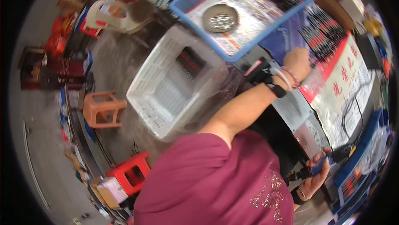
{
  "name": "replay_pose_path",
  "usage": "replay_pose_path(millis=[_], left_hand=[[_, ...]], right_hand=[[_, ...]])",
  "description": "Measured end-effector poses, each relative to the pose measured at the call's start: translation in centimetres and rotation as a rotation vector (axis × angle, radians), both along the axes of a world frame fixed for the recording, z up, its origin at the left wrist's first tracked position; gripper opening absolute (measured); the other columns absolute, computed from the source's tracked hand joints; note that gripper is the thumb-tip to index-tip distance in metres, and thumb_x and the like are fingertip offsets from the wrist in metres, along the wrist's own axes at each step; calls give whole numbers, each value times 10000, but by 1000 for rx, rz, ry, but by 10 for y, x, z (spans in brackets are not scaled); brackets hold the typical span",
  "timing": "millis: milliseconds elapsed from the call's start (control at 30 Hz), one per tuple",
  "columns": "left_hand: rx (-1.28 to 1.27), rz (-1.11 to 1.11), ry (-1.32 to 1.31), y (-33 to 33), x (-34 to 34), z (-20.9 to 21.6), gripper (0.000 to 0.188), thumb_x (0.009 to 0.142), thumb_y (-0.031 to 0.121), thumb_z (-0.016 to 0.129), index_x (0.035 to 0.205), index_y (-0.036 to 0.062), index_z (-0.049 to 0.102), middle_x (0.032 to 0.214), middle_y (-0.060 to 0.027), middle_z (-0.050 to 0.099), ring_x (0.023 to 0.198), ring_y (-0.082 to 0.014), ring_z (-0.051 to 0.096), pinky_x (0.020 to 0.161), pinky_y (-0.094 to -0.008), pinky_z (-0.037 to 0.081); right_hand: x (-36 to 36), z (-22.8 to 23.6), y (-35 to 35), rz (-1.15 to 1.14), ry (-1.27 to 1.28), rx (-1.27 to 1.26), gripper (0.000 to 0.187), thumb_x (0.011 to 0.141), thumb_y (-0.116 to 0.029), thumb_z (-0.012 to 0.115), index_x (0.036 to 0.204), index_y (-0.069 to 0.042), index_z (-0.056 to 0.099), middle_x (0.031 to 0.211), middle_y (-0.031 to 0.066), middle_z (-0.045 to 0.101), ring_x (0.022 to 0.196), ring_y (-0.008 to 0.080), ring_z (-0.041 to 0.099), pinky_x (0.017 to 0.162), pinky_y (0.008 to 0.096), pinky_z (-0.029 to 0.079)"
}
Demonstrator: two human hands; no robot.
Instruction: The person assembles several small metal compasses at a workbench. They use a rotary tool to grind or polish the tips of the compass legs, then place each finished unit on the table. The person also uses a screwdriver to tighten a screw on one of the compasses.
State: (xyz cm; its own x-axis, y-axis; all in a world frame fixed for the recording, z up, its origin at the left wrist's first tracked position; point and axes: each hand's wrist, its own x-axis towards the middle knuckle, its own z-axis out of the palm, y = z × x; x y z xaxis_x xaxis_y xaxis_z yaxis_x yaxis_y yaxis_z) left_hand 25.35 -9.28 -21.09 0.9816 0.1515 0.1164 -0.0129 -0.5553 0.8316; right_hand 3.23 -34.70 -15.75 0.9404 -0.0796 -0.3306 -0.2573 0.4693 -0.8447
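My left hand [298,64] reaches across the bench, beside a pile of black and red slender parts [322,38] on its far side. Its fingers curl away from view, so what they may hold is hidden. A dark band and pink and white bracelets circle that wrist. Low on the right, my right hand [318,177] wraps round an electric screwdriver [319,167] with a blue body and black ends. Under the left hand's wrist is a black fixture [261,72] on a grey metal plate [293,106].
A blue tray [245,54] at the top holds a round bowl [220,18] of small shiny metal pieces and more black parts. Left of the bench stands a white crate [143,88] with a black and red bundle. Stools [104,109] and a blue bin [353,158] flank the workspace.
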Motion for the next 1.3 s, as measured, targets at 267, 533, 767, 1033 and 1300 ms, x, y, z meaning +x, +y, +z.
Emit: replay_pose_path(millis=[267, 533, 767, 1033, 1300], left_hand=[[134, 202, -71, -21, 11, -16, 54, 720, 43, 647, 711, 0, 678, 737, -231, 661, 734, -390, 676, 651, -463, 551], [130, 165, -150, -24, 13, -22, 44, 694, 46, 654, 684, 9, 674, 722, -232, 653, 727, -382, 674, 650, -455, 545], [76, 40, -90, -13, -1, -15, 40, 727, 23, 628, 734, -9, 650, 789, -236, 638, 793, -394, 656, 701, -456, 539], [-53, -105, -410, 2, -63, 43, 91, 834, 61, 575, 902, 9, 605, 875, -180, 615, 790, -379, 608, 703, -443, 500], [-382, -1019, -657, 6, -185, 162, 179, 816, 100, 574, 951, -13, 606, 845, -149, 622, 710, -275, 634, 592, -343, 508]], right_hand=[[5, 5, -3, 169, -58, -8, 460, 971, -260, 571, 1310, -9, 389, 843, 82, 518, 638, 141, 529, 582, 297, 486], [3, 5, 14, 217, -50, -5, 460, 963, -252, 581, 1301, -4, 389, 840, 79, 516, 637, 138, 522, 585, 295, 483], [2, 13, 27, 116, -43, -68, 526, 886, -241, 670, 1252, 25, 402, 755, 91, 514, 575, 149, 539, 531, 267, 489], [0, 9, 23, 67, -48, -77, 538, 862, -233, 692, 1230, 44, 415, 748, 97, 526, 546, 152, 544, 509, 262, 495], [0, 22, 28, -21, 14, -85, 592, 813, -235, 717, 1236, 44, 412, 778, 102, 546, 623, 171, 572, 568, 273, 503]])
